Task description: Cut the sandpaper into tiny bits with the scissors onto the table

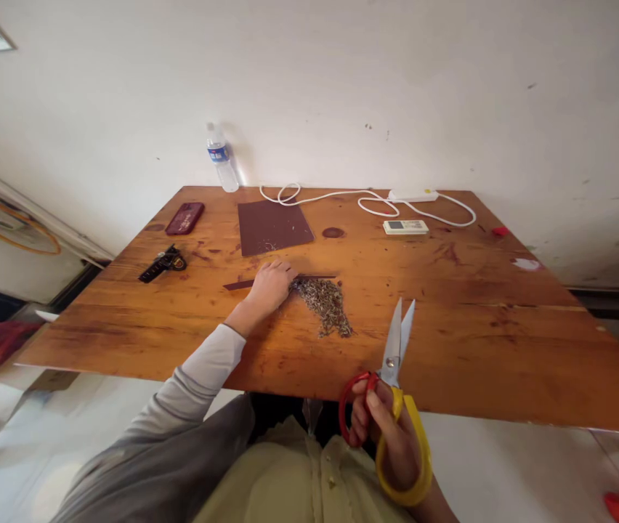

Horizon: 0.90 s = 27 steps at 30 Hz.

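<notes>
My left hand [270,285] rests on the wooden table [451,305] with its fingers curled on a thin dark brown strip [238,284] that runs left and right under it. Just right of that hand lies a pile of small cut brown scraps [327,305]. My right hand [389,436] is near the table's front edge, fingers through the red and yellow handles of a pair of scissors [397,345]. The blades point away from me and are slightly apart. A dark brown sheet [272,226] lies flat beyond my left hand.
A water bottle [221,157] stands at the back by the wall. A white power strip [413,195] with its looped cable and a remote control [405,226] lie at the back right. A dark red case [184,218] and a black tool [162,264] lie at left.
</notes>
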{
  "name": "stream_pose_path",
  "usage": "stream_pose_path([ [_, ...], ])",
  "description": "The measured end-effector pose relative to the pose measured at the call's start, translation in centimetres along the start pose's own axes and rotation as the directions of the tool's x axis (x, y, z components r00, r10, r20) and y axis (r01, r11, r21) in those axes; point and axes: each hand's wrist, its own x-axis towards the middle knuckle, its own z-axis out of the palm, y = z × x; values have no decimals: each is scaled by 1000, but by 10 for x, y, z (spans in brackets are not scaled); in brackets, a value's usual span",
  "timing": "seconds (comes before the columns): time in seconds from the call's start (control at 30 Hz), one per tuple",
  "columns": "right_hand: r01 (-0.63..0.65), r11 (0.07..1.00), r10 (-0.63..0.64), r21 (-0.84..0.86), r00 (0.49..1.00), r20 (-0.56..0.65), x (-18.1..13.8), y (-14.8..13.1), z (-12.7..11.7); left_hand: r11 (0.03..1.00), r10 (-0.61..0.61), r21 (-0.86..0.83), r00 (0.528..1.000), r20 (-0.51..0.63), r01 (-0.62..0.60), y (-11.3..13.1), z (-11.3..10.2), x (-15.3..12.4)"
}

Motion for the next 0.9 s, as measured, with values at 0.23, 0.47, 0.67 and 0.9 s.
stream_pose_path([
  [0.23,-2,1000,2,5,1000,4,2,1,-2,1000,-27,-16,997,-73,26,24,-4,-23],
  [0.47,-34,999,35,-16,999,41,4,-1,2,998,-37,-41,999,38,39,55,4,-24],
  [0.67,-29,1000,29,3,999,31,6,-1,5,988,-83,-130,997,0,82,41,0,-10],
  [0.9,-45,998,44,-48,999,-26,2,-7,14,975,-49,-214,999,24,53,31,9,12],
])
